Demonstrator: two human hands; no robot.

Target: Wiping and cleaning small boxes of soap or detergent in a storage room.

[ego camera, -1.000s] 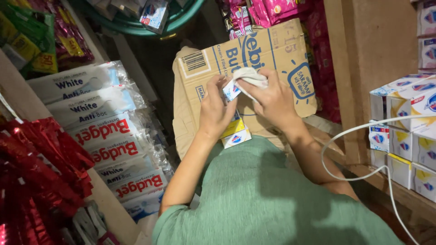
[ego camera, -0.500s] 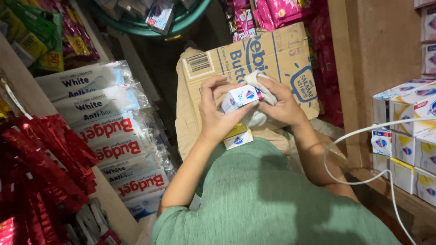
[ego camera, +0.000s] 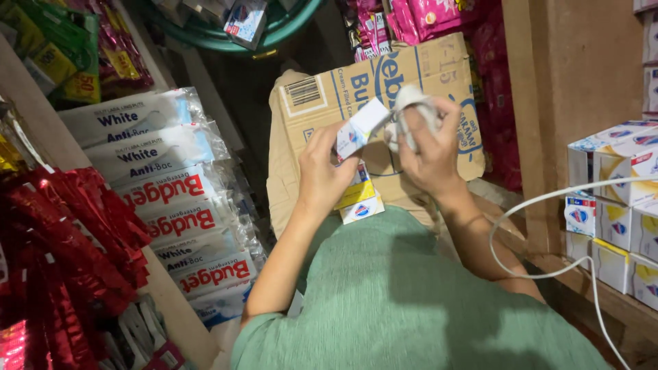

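Small white carton (ego camera: 360, 128) with blue-and-red emblem, rectangular, tilted with one end up toward the right, pinched in the left hand (ego camera: 327, 171) above a brown cardboard box. White crumpled cloth (ego camera: 411, 113), bunched and wrapped over the fingers of the right hand (ego camera: 432, 154), just beside the carton's upper end, touching or nearly so. Both raised at chest level.

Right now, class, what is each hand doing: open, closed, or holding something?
Left hand: closed on a small white box.
Right hand: closed on a white cloth.
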